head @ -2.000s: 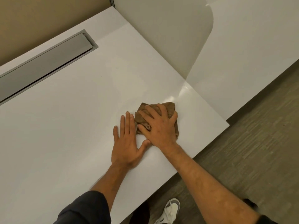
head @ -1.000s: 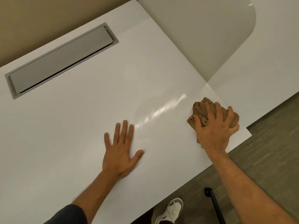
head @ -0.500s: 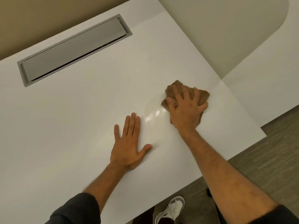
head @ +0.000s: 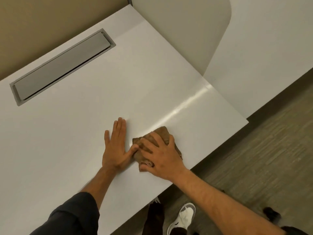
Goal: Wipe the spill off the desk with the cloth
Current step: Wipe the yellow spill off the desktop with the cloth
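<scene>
A crumpled brown cloth [head: 163, 133] lies on the white desk [head: 64, 150] near its front edge. My right hand [head: 160, 156] covers most of the cloth, fingers bent over it and the thumb tucked at its near edge, gripping it against the surface. My left hand [head: 115, 146] lies flat on the desk just left of the cloth, fingers straight, its thumb touching the cloth's edge. A glossy streak [head: 184, 106] runs from the cloth toward the far right of the desk; I cannot make out any pooled liquid.
A grey cable-tray lid [head: 62, 65] is set into the desk at the far left. A beige divider panel [head: 186, 31] stands at the back right, with a second white desk [head: 262, 56] beyond it. My white shoe [head: 184, 216] is on the floor below the desk edge.
My right hand has dragged the cloth back from the far right toward me and to the left, ending beside my left thumb. My left hand has stayed flat on the desk.
</scene>
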Tool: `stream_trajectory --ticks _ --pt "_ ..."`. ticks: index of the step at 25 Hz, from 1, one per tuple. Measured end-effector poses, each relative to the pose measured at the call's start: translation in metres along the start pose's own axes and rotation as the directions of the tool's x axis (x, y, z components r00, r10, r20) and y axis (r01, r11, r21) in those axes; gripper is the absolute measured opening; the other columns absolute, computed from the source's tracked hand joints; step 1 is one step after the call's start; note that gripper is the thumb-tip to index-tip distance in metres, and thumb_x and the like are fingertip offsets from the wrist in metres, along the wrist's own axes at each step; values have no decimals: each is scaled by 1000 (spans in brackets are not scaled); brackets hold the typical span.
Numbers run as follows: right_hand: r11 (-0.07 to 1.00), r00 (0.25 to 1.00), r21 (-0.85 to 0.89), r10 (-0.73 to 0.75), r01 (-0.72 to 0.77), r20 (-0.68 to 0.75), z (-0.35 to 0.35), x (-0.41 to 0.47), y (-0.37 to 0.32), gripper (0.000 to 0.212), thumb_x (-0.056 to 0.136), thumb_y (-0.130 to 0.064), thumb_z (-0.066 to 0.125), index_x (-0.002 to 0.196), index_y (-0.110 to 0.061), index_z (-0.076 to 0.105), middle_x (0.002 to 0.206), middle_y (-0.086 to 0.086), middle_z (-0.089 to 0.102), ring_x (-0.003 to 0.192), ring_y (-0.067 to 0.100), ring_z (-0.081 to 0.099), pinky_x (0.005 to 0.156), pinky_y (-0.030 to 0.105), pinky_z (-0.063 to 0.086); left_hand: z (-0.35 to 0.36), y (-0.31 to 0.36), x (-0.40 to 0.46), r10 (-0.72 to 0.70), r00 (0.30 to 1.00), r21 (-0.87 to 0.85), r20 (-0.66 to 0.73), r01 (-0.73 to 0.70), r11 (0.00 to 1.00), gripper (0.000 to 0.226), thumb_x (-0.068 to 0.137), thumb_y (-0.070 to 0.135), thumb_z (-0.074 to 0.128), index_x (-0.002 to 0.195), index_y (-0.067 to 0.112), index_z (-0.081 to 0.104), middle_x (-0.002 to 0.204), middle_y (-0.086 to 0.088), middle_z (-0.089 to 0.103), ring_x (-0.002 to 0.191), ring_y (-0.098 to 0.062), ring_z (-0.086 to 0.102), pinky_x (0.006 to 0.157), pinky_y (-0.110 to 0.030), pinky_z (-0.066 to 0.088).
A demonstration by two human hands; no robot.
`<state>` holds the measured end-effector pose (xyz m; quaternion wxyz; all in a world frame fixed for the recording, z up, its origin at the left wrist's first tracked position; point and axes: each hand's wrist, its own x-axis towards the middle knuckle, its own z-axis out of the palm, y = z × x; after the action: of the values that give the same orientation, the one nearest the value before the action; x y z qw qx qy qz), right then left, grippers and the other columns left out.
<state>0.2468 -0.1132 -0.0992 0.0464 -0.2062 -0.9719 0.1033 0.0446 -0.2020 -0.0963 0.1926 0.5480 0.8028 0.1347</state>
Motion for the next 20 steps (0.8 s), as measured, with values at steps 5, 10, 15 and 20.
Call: stream_trajectory --ticks 5,10,15,20 --pt "998 998 -20 -66 66 -16 -3 -74 34 53 94 -62 50 141 -39 48 150 -1 48 143 33 35 97 65 40 3 0 4 -40 999 126 30 36 991 99 93 85 17 167 28 -14 175 7 -22 162 -13 -19 130 -53 -10" --pt "918 916 -70 378 -390 -134 -32 -77 122 47 90 -56 65 133 -36 61 138 -1 62 135 35 46 90 57 41 5 0 6 -61 997 156 45 53 986 98 94 85 24 166 32 -17 174 10 -24 161 -13 -22 130 -54 -10" --pt "731 677 183 680 -658 -281 -67 -76 166 41 94 -45 65 130 -26 65 128 -2 66 126 30 50 83 49 43 4 0 4 -73 996 181 54 62 981 95 95 84 20 166 32 -16 174 11 -25 160 -10 -24 130 -54 -8" --pt "-101 127 986 985 -136 118 -83 -146 139 23 100 -44 56 120 -51 66 113 -16 72 108 7 68 91 32 57 1 5 4 -104 990 245 99 77 967 98 93 84 9 167 25 -12 176 2 -21 162 -17 -21 129 -61 -6"
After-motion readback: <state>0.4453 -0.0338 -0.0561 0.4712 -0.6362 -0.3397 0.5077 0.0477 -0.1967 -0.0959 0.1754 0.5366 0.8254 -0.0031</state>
